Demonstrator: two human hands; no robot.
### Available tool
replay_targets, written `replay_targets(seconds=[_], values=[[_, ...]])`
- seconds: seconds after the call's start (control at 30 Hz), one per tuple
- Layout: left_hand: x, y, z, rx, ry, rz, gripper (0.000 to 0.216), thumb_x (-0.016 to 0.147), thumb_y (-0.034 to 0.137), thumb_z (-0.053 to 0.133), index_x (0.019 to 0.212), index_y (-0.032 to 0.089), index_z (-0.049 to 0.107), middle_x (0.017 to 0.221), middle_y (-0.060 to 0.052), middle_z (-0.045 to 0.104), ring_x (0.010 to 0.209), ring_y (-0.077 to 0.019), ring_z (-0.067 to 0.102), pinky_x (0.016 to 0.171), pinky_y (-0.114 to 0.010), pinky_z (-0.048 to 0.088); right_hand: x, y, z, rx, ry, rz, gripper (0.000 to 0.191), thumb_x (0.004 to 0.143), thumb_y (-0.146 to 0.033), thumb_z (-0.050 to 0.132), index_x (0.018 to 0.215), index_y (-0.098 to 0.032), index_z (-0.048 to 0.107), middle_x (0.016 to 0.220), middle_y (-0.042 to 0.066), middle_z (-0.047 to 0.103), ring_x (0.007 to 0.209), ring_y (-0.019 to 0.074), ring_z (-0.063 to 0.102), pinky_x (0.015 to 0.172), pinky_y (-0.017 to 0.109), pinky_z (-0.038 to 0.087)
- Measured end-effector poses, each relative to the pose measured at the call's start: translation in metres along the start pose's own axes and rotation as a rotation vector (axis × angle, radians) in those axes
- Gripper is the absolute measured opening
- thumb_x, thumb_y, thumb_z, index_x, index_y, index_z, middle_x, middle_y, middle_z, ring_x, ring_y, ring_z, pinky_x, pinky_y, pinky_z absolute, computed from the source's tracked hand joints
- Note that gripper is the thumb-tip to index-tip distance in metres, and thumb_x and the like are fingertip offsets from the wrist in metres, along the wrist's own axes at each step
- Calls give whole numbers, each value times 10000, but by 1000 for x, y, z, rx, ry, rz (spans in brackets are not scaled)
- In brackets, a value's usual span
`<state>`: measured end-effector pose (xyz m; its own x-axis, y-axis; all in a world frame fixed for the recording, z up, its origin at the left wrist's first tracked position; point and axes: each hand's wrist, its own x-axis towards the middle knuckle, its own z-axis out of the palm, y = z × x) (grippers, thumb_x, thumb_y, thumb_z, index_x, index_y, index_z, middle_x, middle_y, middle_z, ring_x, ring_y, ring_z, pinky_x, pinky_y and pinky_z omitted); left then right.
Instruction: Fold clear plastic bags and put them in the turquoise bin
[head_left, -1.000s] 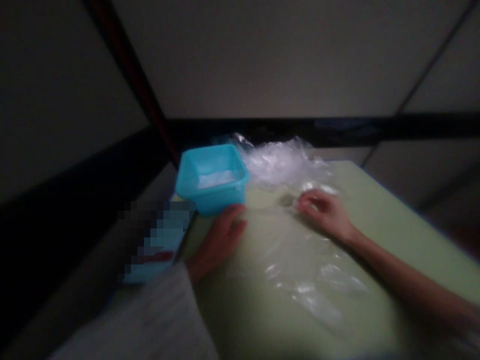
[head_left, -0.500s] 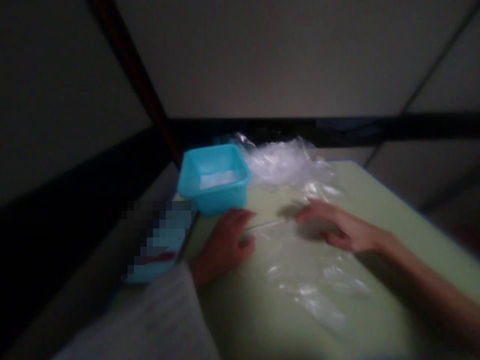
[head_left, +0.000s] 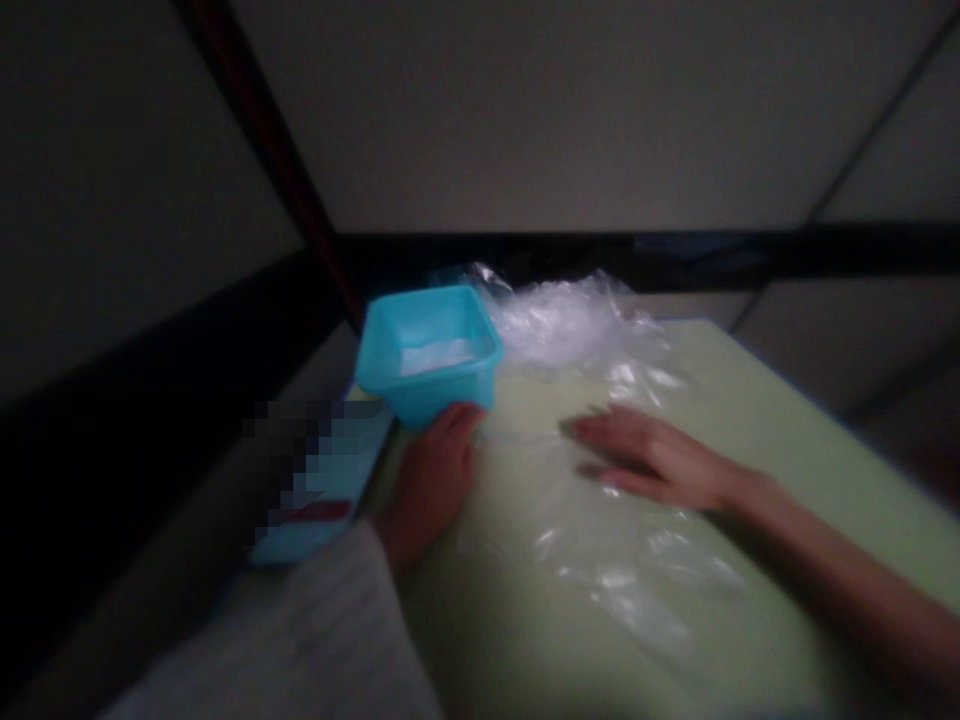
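Observation:
A clear plastic bag (head_left: 600, 510), flat but wrinkled, is spread on the yellow-green tabletop between my hands. My right hand (head_left: 652, 455) lies over its upper right part, fingers stretched out and thumb apart, touching or just above the film. At the bag's upper left edge rests my left hand (head_left: 439, 480), its fingers extended side by side towards the front of a turquoise plastic basin (head_left: 442, 390). Whether those fingertips touch the basin is unclear in the blur. Inside the basin lies something white and flat (head_left: 439, 357).
Behind the bag, a crumpled heap of clear plastic bags (head_left: 562, 325) lies beside the basin. A light blue object with a dark red mark (head_left: 315, 530), partly pixelated, sits at the left table edge. Grey panels (head_left: 562, 120) rise behind the table (head_left: 750, 400).
My left hand has drawn slightly left, its thumb closer to the fingers. My right hand has moved a little left and flattened over the bag. The bag's upper edge looks smoother.

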<state>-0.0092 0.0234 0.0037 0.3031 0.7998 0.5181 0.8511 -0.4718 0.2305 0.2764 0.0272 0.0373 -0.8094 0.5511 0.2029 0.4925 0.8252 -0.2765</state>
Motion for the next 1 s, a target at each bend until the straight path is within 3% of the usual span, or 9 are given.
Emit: replay_targets(seconds=[0.1, 0.23, 0.47, 0.7, 1.0], values=[[-3, 7, 1, -89, -29, 108, 393, 826, 72, 381, 1184, 111, 537, 1221, -116, 586, 1141, -202, 542, 999, -372, 432, 1, -5, 3, -38, -41, -3, 592, 917, -453, 441, 1411, -156, 308, 1437, 132, 375, 1313, 253, 356, 1096, 522, 218], [-7, 18, 0, -140, -239, 259, 423, 872, 196, 439, 1286, 111, 460, 1364, -123, 474, 1253, -199, 445, 1058, -365, 370, 1, -9, 9, -24, -116, -12, 702, 913, -500, 413, 1456, -131, 165, 1470, 159, 287, 1357, 258, 264, 1118, 521, 140], [-8, 13, 3, -105, -382, 174, 444, 911, 270, 404, 1312, 80, 428, 1409, -155, 408, 1309, -214, 373, 1093, -388, 310, -2, -10, 15, 19, -187, 24, 790, 897, -549, 400, 1467, -134, 43, 1507, 160, 151, 1391, 260, 134, 1129, 510, 55], [-9, 7, 3, -59, -491, 222, 556, 909, 323, 402, 1389, 64, 291, 1486, -164, 252, 1385, -230, 199, 1123, -416, 226, -5, -9, 20, 17, -207, 34, 834, 885, -581, 387, 1463, -149, -31, 1511, 157, 98, 1394, 273, 78, 1119, 535, 48], [-8, 7, 1, -35, -521, 215, 572, 910, 320, 403, 1406, 75, 257, 1497, -149, 228, 1390, -221, 181, 1123, -404, 224, -7, -2, 18, 118, -191, 46, 823, 881, -564, 425, 1461, -211, -40, 1523, 97, 83, 1391, 280, 103, 1126, 518, 74]])
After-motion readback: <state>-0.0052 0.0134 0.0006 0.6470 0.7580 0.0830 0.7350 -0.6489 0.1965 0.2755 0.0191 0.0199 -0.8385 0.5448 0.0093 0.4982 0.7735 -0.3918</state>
